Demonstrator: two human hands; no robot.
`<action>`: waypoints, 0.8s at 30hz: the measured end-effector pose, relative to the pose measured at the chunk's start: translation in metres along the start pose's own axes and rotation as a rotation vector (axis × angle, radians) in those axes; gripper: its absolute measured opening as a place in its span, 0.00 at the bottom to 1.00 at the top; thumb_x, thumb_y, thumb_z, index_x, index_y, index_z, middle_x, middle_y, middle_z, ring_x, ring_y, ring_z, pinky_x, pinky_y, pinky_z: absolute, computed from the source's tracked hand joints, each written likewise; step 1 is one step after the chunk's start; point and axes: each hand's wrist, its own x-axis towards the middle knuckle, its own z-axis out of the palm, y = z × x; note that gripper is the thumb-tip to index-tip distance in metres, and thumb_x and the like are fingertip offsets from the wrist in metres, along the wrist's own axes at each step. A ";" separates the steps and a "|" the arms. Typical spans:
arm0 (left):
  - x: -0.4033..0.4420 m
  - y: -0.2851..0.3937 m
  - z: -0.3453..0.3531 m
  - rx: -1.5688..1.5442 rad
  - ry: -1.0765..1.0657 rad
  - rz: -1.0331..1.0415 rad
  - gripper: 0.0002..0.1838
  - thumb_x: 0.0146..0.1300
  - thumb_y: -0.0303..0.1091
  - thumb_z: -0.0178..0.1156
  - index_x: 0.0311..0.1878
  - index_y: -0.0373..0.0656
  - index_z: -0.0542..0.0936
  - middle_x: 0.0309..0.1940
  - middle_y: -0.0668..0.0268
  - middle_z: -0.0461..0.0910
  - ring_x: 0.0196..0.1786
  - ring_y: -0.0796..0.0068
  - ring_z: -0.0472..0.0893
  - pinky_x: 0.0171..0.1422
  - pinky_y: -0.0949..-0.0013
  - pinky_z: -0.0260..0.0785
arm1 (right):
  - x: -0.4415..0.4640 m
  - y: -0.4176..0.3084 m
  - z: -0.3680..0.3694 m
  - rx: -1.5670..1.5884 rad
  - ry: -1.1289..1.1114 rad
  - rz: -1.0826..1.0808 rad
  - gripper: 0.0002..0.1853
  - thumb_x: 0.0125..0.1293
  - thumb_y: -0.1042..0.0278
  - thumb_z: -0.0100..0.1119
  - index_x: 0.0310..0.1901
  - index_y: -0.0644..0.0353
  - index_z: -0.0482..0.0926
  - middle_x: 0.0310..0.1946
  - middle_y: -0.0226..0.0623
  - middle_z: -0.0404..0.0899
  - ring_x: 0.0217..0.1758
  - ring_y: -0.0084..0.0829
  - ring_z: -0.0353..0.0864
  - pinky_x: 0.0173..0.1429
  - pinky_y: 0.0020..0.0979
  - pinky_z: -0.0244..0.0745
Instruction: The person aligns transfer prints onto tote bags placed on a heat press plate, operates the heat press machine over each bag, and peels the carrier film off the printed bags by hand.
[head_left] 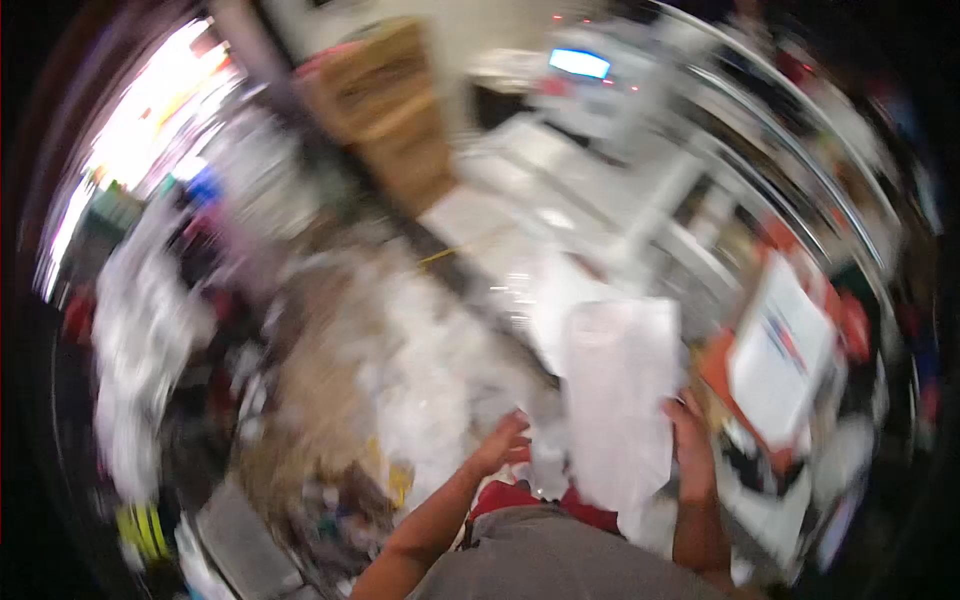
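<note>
The right hand is seen at the edge of a white sheet, which seems to be pinched there, between both hands; the left hand is held half spread, empty. Holding the sheet is judged the present step, and a steady grip is called for next. Farther away, a white machine is seen, blurred.
</note>
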 end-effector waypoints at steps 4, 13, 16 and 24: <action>-0.035 0.121 0.126 0.000 -0.330 0.139 0.51 0.66 0.45 0.67 0.81 0.60 0.40 0.56 0.54 0.77 0.50 0.58 0.83 0.59 0.49 0.78 | -0.066 0.011 -0.064 0.105 0.261 -0.025 0.07 0.68 0.72 0.61 0.45 0.55 0.75 0.39 0.25 0.75 0.43 0.20 0.73 0.50 0.27 0.68; -0.039 0.092 0.299 0.194 -0.353 -0.198 0.48 0.68 0.45 0.65 0.80 0.48 0.43 0.69 0.54 0.66 0.63 0.61 0.74 0.63 0.55 0.72 | -0.122 -0.068 -0.171 0.397 0.549 -0.334 0.21 0.69 0.74 0.61 0.60 0.54 0.66 0.35 0.24 0.74 0.35 0.13 0.66 0.39 0.20 0.62; -0.060 0.119 0.367 0.255 -0.297 0.139 0.45 0.68 0.37 0.64 0.79 0.48 0.46 0.66 0.53 0.70 0.63 0.63 0.74 0.65 0.58 0.70 | -0.136 -0.066 -0.238 0.305 0.704 -0.475 0.19 0.69 0.74 0.61 0.59 0.58 0.71 0.37 0.25 0.77 0.34 0.12 0.66 0.39 0.19 0.62; -0.011 0.251 0.501 0.774 -0.165 1.110 0.20 0.66 0.24 0.57 0.62 0.34 0.74 0.59 0.55 0.78 0.63 0.69 0.74 0.70 0.67 0.63 | -0.104 -0.087 -0.370 0.122 0.568 -0.337 0.13 0.70 0.69 0.60 0.54 0.62 0.78 0.41 0.28 0.80 0.44 0.17 0.76 0.51 0.24 0.71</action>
